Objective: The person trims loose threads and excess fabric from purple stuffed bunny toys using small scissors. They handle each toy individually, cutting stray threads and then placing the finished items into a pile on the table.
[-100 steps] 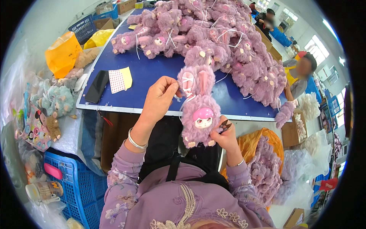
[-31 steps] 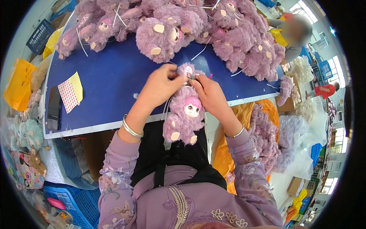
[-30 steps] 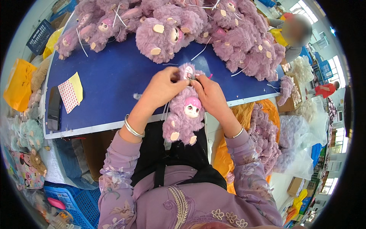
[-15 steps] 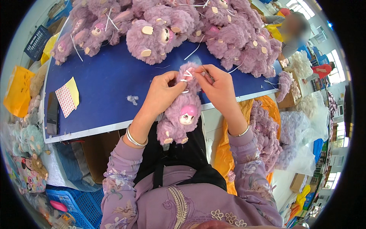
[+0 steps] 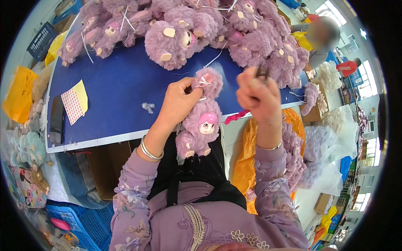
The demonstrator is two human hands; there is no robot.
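Observation:
My left hand (image 5: 179, 100) is closed on a mauve plush doll (image 5: 190, 141) with a pink-fringed face, pinching it near the top. White cord (image 5: 205, 80) loops around the pink patch at the doll's upper end. The doll hangs over the table's front edge, face toward me. To the right, apart from the doll, my right hand (image 5: 261, 94) is closed around a small dark tool (image 5: 262, 72), blurred by motion. A braided pink cord (image 5: 236, 117) dangles beside that hand.
Many similar mauve plush dolls (image 5: 167, 44) are heaped along the back of the blue table (image 5: 113, 92). A sticker sheet (image 5: 74, 102), a phone (image 5: 56, 121) and a fluff tuft (image 5: 148, 107) lie leftward. An orange bag (image 5: 243, 167) of plush stands right. Another person (image 5: 324, 37) is beyond.
My right hand has pulled away rightward from the doll's top, with the dark tool now showing above its fingers. The white cord there lies closer to the plush. My left hand keeps its hold.

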